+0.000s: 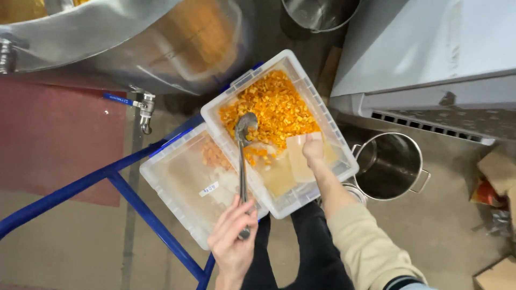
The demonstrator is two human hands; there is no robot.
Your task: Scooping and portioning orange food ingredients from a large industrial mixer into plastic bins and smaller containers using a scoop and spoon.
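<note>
At the far left we saw a big rounded steel tank (123, 43), its polished wall mirroring orange. To the right stood a flat grey metal cabinet (424, 48) with a slotted vent, and near it a round steel pot (389, 166) with loop handles. A blue tubular frame (123, 193) crossed the concrete floor. In the middle, two translucent plastic bins overlapped: the upper bin (317, 102) held chopped orange peel (274, 107), the lower bin (177, 188) only scraps. Our left hand (234, 241) had its fingers closed around the handle of a long steel ladle (243, 156), its bowl resting on the peel. Our right hand (313, 147) pinched a thin translucent sheet (295, 161) inside the upper bin.
</note>
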